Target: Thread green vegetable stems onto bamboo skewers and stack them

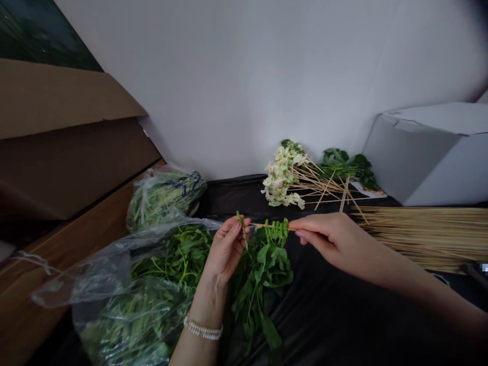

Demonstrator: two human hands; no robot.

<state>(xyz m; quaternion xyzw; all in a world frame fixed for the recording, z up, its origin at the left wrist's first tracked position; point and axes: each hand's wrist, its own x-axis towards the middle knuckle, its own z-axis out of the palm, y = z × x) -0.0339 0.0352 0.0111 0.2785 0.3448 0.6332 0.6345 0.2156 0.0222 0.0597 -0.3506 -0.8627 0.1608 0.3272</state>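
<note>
My left hand (227, 251) pinches a short green stem (240, 219) between thumb and fingertips, near the pointed end of a thin skewer (260, 224). The skewer's other end is gripped by my right hand (331, 233), thumb against fingers. Several leafy green stems (275, 256) are threaded side by side along it, close to my right fingers, their leaves hanging down. Under and beside my left wrist, an opened clear plastic bag (102, 284) holds more leafy greens (183, 254).
Behind, a tied bag of greens (163, 198) lies left. Skewered pale leaves (282, 178) and skewered dark greens (345, 165) lie at the back. Bare skewers (427, 234) are heaped right, before a white box (430, 152). A cardboard box (68, 162) stands left; a white wall (244, 91) rises behind.
</note>
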